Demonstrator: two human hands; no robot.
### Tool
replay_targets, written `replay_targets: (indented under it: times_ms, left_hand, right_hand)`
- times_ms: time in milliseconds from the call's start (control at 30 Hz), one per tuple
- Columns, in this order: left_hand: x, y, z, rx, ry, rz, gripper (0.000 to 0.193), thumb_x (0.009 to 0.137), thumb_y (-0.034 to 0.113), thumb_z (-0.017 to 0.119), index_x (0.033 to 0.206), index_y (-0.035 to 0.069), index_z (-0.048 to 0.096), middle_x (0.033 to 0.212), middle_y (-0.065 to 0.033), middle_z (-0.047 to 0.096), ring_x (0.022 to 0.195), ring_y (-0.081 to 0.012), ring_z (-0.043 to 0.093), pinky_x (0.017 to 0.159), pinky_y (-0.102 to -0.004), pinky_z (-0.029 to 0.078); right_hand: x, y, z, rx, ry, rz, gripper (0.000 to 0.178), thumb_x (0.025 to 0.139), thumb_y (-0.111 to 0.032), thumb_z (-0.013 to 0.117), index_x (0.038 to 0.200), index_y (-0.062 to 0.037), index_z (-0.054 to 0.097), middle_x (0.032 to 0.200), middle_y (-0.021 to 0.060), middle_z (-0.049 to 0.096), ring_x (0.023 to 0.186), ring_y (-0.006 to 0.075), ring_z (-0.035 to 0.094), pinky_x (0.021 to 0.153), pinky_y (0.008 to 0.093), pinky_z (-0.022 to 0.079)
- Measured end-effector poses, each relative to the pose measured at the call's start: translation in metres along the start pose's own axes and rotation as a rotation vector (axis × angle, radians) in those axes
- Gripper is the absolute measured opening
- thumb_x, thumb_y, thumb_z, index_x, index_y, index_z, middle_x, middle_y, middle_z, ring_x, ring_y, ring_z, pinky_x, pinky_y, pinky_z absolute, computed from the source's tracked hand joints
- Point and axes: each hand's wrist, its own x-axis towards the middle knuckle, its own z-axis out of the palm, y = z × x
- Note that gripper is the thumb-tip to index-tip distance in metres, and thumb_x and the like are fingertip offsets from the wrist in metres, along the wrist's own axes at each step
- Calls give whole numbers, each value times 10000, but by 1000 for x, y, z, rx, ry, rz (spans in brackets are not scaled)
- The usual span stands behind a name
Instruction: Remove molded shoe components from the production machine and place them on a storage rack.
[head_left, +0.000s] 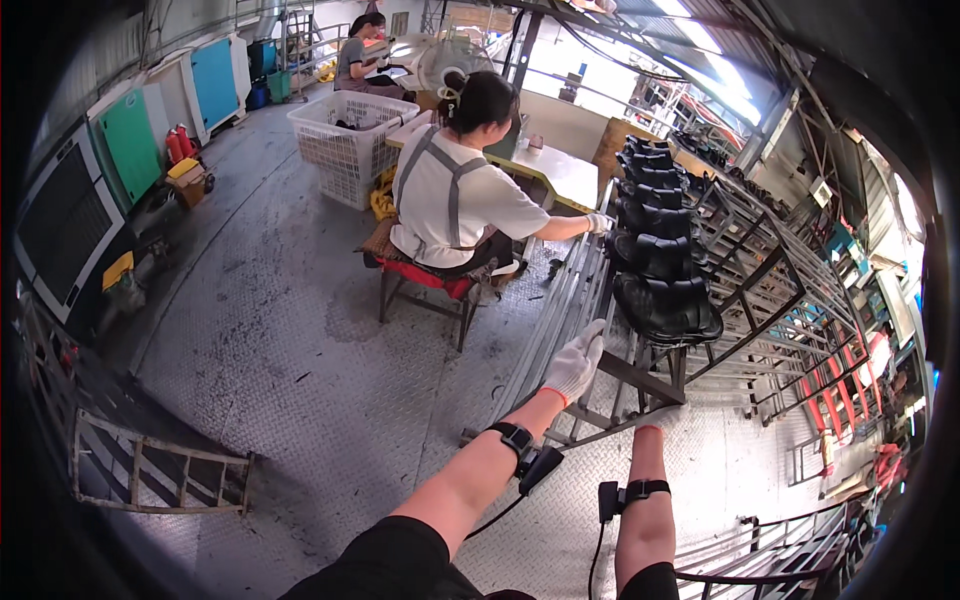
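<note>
A white knit glove covers my left hand (575,366), which is at the near left corner of the metal rack (645,383), against the end of its dark bar. The hand appears closed on the frame, with a finger pointing upward. My right hand (652,420), low at the rack's near end, shows only as a pale, washed-out patch, and its fingers are hidden. Black leather shoes (665,305) stand in a long row on top of the rack, leading away from me. A seated co-worker's gloved hand (598,223) is beside the rack's left side, near the shoes.
The co-worker (465,185) sits on a stool (425,285) left of the rack, beside a worktable (560,175). Behind is a white plastic basket (345,150). More metal racks (790,300) crowd the right. A ladder-like frame (160,470) lies at the lower left.
</note>
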Motion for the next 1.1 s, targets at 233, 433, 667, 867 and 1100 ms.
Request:
replay_targets:
  times_ms: [233, 433, 667, 867, 1100]
  left_hand:
    - [12, 9, -1, 41, 13, 27, 387, 995, 324, 463, 1365, 215, 491, 1260, -96, 613, 1082, -281, 623, 872, -341, 482]
    - [-10, -2, -19, 46, -78, 54, 464, 989, 313, 468, 1383, 71, 445, 1337, -228, 516, 1234, -365, 502, 1020, -367, 404]
    - [-239, -208, -166, 708, -383, 125, 328, 948, 233, 396, 986, -12, 610, 1024, -231, 642, 987, -398, 606, 847, -472, 474]
    - [-536, -212, -348, 851, -467, -967, 342, 795, 304, 572, 997, 76, 727, 1042, -142, 696, 989, -349, 653, 807, -471, 515]
    - [-781, -151, -440, 487, 1022, -1361, 427, 910, 313, 393, 1178, 89, 640, 1220, -166, 615, 1120, -369, 576, 940, -463, 448]
  right_hand:
    - [15, 9, 1, -116, -3, -177, 469, 929, -509, 396, 1081, -109, 589, 992, 54, 614, 790, 178, 578, 678, 298, 467]
    - [3, 1, -2, -61, -21, -19, 478, 979, -478, 409, 1154, -89, 624, 1051, 47, 661, 884, 205, 615, 769, 317, 485]
    - [-44, 25, -7, -198, -185, -89, 375, 917, -419, 491, 1044, -85, 606, 919, 42, 638, 722, 160, 577, 612, 281, 458]
    - [-223, 6, -38, -685, -525, -406, 369, 916, -375, 502, 1066, -57, 614, 950, 68, 652, 774, 187, 603, 646, 308, 478]
    - [-447, 127, -122, -1200, -1597, 505, 364, 915, -324, 513, 1091, -25, 623, 986, 99, 669, 835, 219, 634, 685, 340, 500]
